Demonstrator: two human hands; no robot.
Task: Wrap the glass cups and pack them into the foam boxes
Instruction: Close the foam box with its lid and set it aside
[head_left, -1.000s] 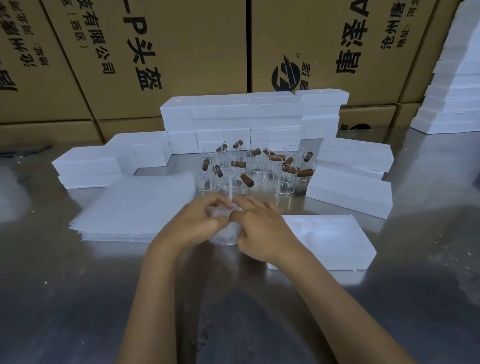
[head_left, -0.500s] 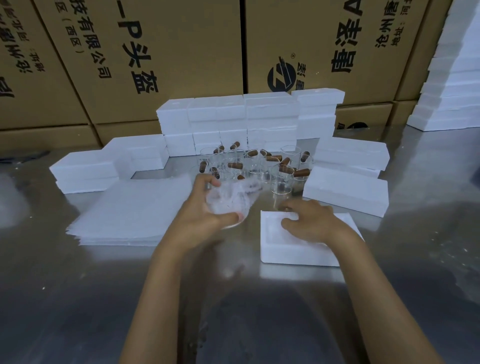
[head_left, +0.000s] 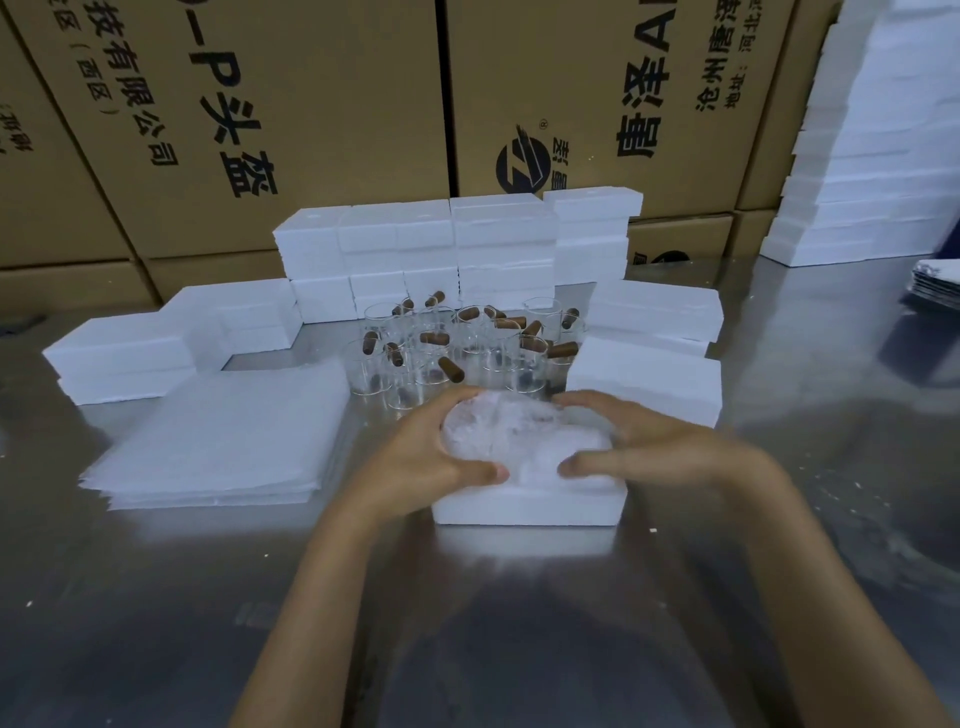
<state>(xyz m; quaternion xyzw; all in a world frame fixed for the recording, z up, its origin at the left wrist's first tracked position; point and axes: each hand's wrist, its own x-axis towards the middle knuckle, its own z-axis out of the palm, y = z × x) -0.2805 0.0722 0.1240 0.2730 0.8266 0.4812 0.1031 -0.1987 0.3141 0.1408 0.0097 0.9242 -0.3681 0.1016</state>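
Observation:
A glass cup wrapped in white foam sheet (head_left: 511, 434) lies on its side on top of an open white foam box (head_left: 527, 506) in the middle of the steel table. My left hand (head_left: 431, 457) grips the wrapped cup's left end, thumb in front and fingers behind. My right hand (head_left: 639, 447) holds its right end the same way. Several bare glass cups with brown handles (head_left: 457, 348) stand in a cluster just behind the box. A stack of white foam sheets (head_left: 223, 436) lies to the left.
White foam boxes are stacked behind the cups (head_left: 452, 249), at the left (head_left: 124, 358) and at the right (head_left: 649, 379). Brown cardboard cartons (head_left: 322, 104) form a wall behind. A tall pile of foam boxes (head_left: 878, 156) stands at the far right.
My left hand carried the wrapped cup right, onto the foam box. My right hand left the box top and took hold of the cup's right end. The box sits closer to me.

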